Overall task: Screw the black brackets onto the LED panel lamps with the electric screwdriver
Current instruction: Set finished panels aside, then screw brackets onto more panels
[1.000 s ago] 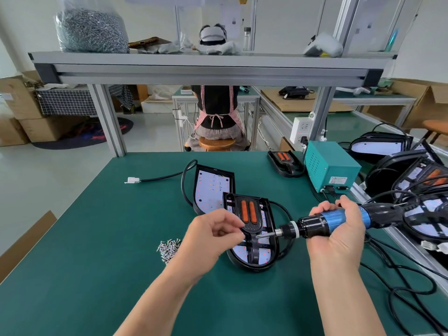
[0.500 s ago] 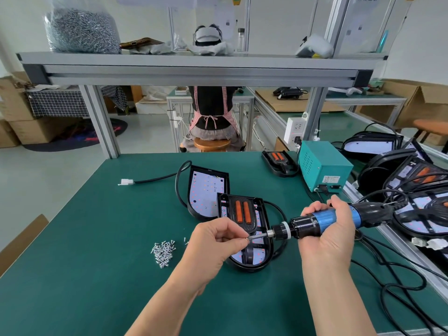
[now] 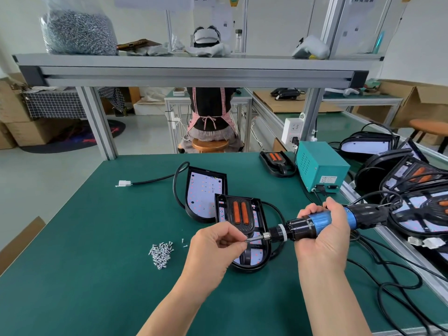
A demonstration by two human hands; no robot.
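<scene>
Gripping the electric screwdriver (image 3: pixel 312 224) round its blue barrel, the right hand (image 3: pixel 322 241) holds the tool almost level above the green table (image 3: pixel 97 238), its nose pointing toward 9 o'clock. The left hand (image 3: pixel 213 248) is curled, thumb and forefinger pinching the tip of the bit (image 3: pixel 255 238) — whether a screw sits between them is too small to tell. Both hands hang over the near LED panel lamp (image 3: pixel 252 266), which lies face up just below the middle of the view with a black bracket (image 3: pixel 229 214) carrying two orange strips on top of it. A second lamp (image 3: pixel 204 192) lies at 11 o'clock from the first, their edges overlapping, and its black cable runs off to a white connector (image 3: pixel 124 183) at 9 o'clock. A small pile of loose screws (image 3: pixel 161 254) sits at 9 o'clock from the left hand, near but apart. At 2 o'clock stands a teal power box (image 3: pixel 320 170); further lamps (image 3: pixel 412 190) are heaped at 3 o'clock — tangled with black cables.
</scene>
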